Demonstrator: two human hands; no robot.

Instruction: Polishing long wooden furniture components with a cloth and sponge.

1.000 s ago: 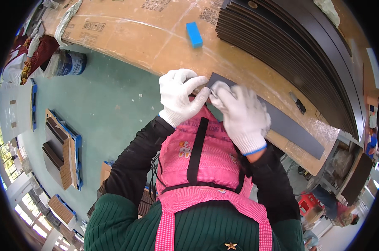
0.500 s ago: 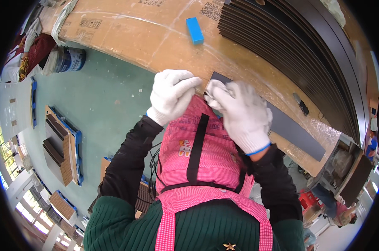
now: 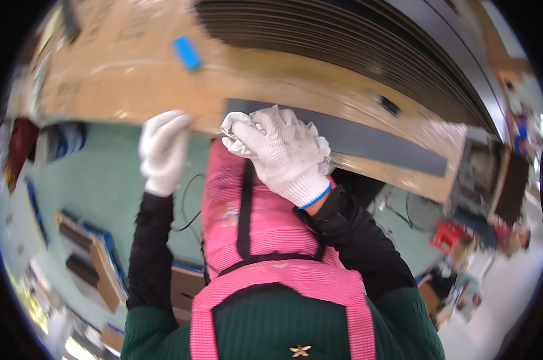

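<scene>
We stand at the cardboard-covered tabletop (image 3: 121, 84), our landmark. On its far side leans one stack of dark curved panels (image 3: 367, 42). Along its near edge lies one long flat dark grey strip (image 3: 373, 141), apart from the stack. Our right hand (image 3: 280, 150), gloved white, bunches a white cloth (image 3: 235, 123) on the strip's left end, grip closed on it; wiping looks barely begun, most of the strip unreached. Our left hand (image 3: 163, 150) curls over the near edge, holding nothing. One small blue block (image 3: 187, 53) sits mid-tabletop.

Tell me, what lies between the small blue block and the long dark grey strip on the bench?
Only bare brown cardboard separates the blue block from the grey strip, seen in the head view.
</scene>
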